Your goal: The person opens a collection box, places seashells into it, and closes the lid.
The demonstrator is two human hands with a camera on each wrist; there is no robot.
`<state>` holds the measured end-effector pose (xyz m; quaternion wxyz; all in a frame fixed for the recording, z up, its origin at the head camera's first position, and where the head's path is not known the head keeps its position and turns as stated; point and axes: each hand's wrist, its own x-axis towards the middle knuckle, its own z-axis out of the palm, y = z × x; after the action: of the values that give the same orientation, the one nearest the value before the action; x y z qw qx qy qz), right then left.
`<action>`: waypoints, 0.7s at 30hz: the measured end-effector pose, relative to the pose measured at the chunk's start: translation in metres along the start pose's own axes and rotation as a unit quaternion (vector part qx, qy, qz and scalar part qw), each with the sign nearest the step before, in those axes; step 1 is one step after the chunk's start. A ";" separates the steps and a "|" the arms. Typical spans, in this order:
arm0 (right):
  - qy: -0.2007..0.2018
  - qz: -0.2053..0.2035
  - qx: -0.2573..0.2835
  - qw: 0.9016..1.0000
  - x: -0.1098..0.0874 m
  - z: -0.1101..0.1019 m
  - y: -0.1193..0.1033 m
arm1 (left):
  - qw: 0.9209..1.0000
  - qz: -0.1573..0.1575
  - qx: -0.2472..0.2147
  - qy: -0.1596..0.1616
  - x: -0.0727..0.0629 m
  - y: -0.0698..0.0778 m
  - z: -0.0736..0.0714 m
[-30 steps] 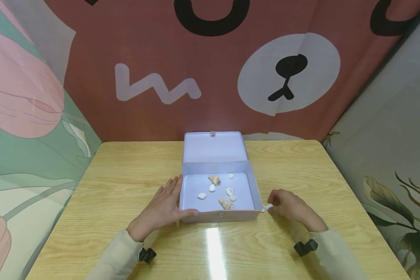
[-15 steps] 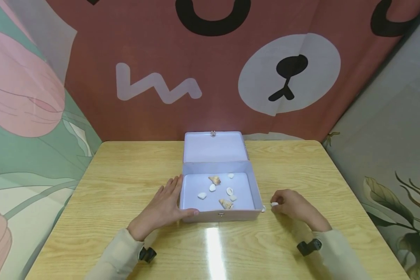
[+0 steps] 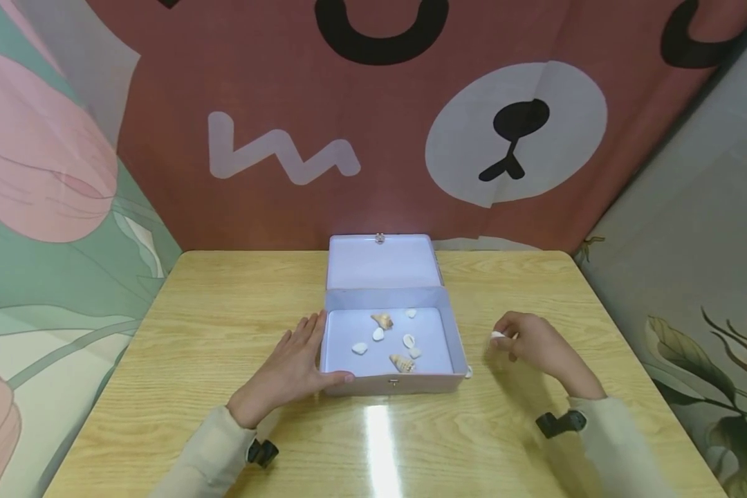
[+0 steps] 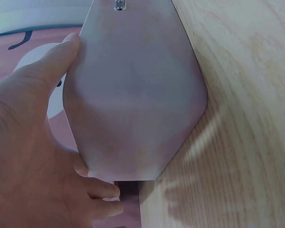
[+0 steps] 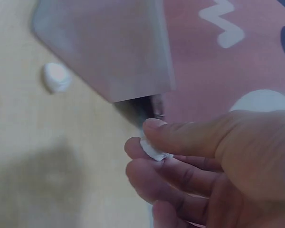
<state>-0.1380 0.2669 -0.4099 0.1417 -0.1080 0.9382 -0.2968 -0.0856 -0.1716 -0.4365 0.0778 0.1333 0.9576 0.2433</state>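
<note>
A lidded box (image 3: 361, 386) with pale insides stands with its lid (image 3: 380, 263) swung back. Two brownish spiral seashells, one near the back (image 3: 382, 321) and one near the front (image 3: 402, 363), lie inside among several small white shells (image 3: 360, 348). My left hand (image 3: 283, 370) rests on the box's left side, fingers straight, thumb along the front rim. Right of the box, above the tabletop, my right hand (image 3: 538, 346) pinches a small white seashell (image 5: 154, 151) between thumb and fingertips. Another white shell (image 5: 57, 77) lies on the table by the box's front right corner.
The box stands on a wood-grain table (image 3: 243, 290). Behind it hangs a reddish cloth (image 3: 392, 138) with a cartoon face; patterned cloths border the left and right sides. Light reflects off the table in front of the box.
My right hand has picked a white shell off the table beside the box and moved it right, up and away from the box's corner. The left hand stays put.
</note>
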 end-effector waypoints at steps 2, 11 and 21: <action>0.011 0.000 0.002 1.000 0.001 -0.007 -0.004 | 1.000 0.000 0.000 -0.001 0.000 0.000 0.000; 0.068 -0.016 0.019 0.997 0.013 -0.017 -0.027 | 1.000 -0.004 0.003 -0.002 0.000 0.000 0.001; 0.063 -0.046 0.031 0.996 0.031 -0.001 -0.058 | 1.000 -0.003 0.004 -0.003 0.001 0.000 0.000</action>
<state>-0.1605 0.2120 -0.3809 0.0717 -0.1274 0.9296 -0.3383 -0.0862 -0.1711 -0.4365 0.0808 0.1314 0.9587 0.2389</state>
